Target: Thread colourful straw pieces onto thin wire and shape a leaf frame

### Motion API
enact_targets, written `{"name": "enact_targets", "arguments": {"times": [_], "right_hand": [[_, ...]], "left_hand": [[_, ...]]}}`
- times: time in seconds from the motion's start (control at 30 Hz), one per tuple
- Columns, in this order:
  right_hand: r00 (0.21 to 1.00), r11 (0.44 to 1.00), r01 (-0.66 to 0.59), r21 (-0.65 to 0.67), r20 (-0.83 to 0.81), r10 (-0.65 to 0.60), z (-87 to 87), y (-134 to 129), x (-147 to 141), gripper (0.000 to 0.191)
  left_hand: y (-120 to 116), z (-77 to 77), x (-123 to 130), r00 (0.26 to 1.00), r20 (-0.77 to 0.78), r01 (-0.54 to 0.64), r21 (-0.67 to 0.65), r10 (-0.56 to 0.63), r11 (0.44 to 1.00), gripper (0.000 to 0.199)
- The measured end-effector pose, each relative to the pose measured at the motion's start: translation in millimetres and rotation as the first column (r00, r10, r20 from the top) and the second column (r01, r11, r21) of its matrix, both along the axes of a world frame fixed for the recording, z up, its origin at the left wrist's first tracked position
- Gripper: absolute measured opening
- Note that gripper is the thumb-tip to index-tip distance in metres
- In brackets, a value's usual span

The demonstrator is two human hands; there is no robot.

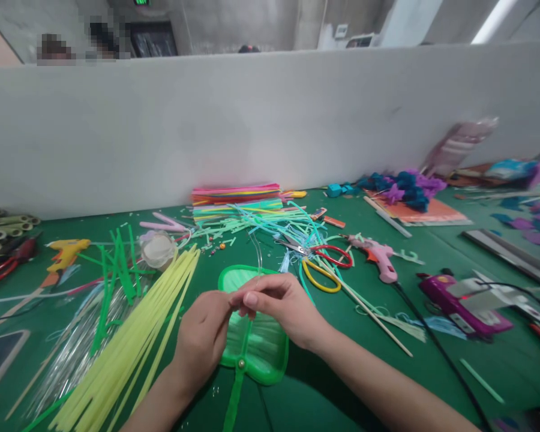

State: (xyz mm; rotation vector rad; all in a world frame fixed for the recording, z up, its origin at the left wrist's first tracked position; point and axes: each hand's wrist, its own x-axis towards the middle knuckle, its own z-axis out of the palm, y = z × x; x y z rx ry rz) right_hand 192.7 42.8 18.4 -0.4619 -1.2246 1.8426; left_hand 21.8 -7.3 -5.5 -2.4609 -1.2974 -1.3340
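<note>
My left hand and my right hand meet at the fingertips near the middle of the view. A thin clear strand rises from between the pinched fingers of my right hand. The fingers of my left hand are curled and pressed together against it; what they hold is too small to name. Below both hands lies a green fan-shaped piece with a fuzzy green rim, a small bead at its base and a green handle pointing toward me. My hands cover part of its upper half.
Yellow-green stems and a yellow glue gun lie left. Scissors with red and yellow handles, a pink glue gun and a purple power strip are right. Colored stems lie before a white partition.
</note>
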Motion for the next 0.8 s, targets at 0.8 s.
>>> {"name": "enact_targets", "arguments": {"times": [0.8], "right_hand": [[0.978, 0.972, -0.135, -0.192, -0.183, 0.100, 0.7, 4, 13, 0.015]], "left_hand": [[0, 1.1, -20, 0.922, -0.382, 0.051, 0.290, 0.067, 0.956, 0.024]]}}
